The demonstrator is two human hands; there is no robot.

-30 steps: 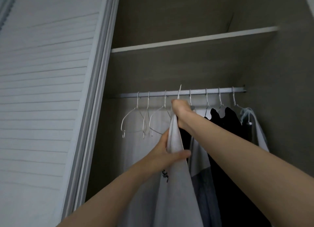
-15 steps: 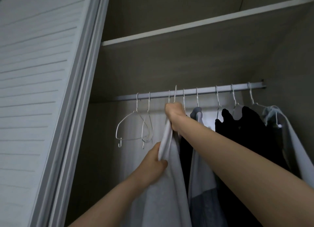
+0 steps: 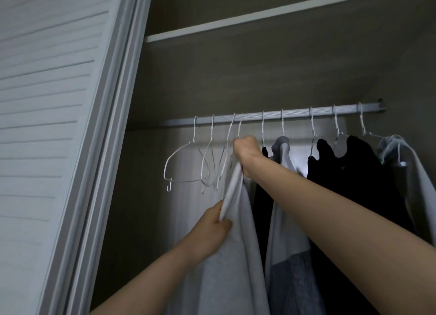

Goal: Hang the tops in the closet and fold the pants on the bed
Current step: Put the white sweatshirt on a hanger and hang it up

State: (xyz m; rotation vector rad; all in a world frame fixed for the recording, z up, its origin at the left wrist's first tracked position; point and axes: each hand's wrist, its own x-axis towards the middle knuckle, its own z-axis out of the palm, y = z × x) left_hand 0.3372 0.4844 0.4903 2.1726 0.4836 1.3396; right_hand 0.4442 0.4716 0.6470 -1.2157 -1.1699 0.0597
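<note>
Right hand [image 3: 246,150] is up just under the closet rod [image 3: 271,117], fist closed, grip wrapped around the neck of a white hanger [image 3: 238,130] and the top edge of the white top [image 3: 236,255]; that hanger's hook reaches the rod directly above the fist, can't tell if it is fully seated. Left hand [image 3: 210,229] is lower and to the left of the right grip, thumb and fingers pinching the front edge of the same white top, fabric bunched between them. The top hangs straight down from the right grip, draped past the left hand and out of the bottom of the view. Left of the right grip: three empty white wire hangers [image 3: 186,163] on the rod, tilted and partly tangled with each other. Immediately right of the grip, behind the right forearm: a dark garment [image 3: 263,196], then a grey-and-white top [image 3: 283,220] on its own hanger, touching the white top's side. Further right: a black garment [image 3: 349,168] and at the far end a pale hooded top [image 3: 401,159], all hung on the rod. Above the grip: the closet shelf [image 3: 259,17] with a light front edge. Far left of both hands: the white louvred closet door [image 3: 47,102], slid aside. Pants and bed are out of view.
</note>
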